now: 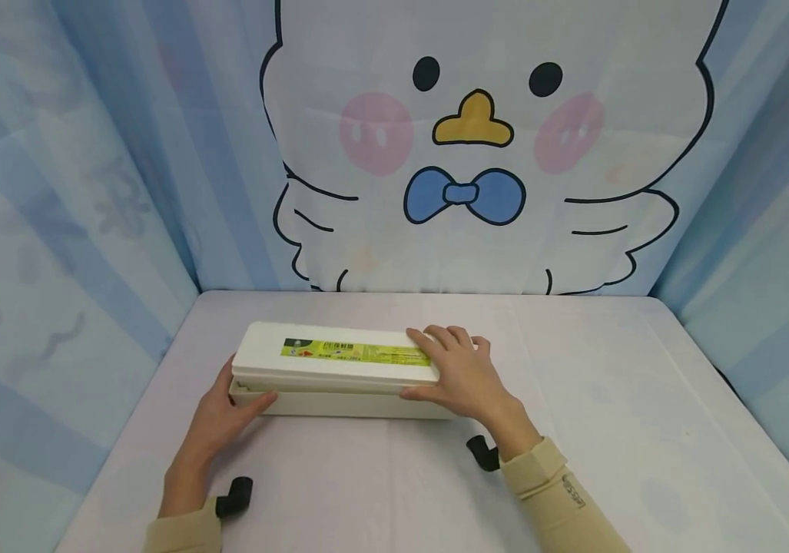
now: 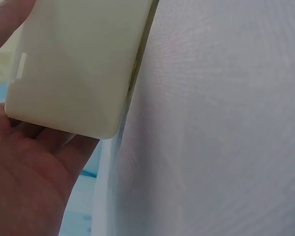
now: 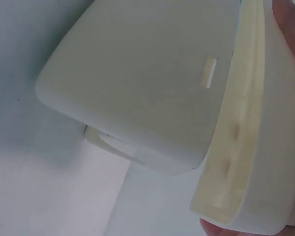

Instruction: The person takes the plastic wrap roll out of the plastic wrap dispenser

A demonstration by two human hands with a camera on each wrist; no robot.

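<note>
A long off-white cling film box lies crosswise on the table, with a green and yellow label (image 1: 356,352) on its lid (image 1: 339,373). My left hand (image 1: 220,421) grips the left end of the box base (image 1: 359,405), thumb at the near side and the other fingers around the end. On the right, my right hand (image 1: 466,376) holds the lid, its thumb in front and fingers over the far edge. In the right wrist view the lid (image 3: 278,128) stands apart from the base (image 3: 137,73), showing its hollow underside. What lies inside the base is hidden.
A pale cloth covers the table (image 1: 608,430). Printed curtains (image 1: 41,230) enclose it at the back and both sides. Black curved pieces (image 1: 235,498) sit at both wrists, by the beige sleeves (image 1: 560,491).
</note>
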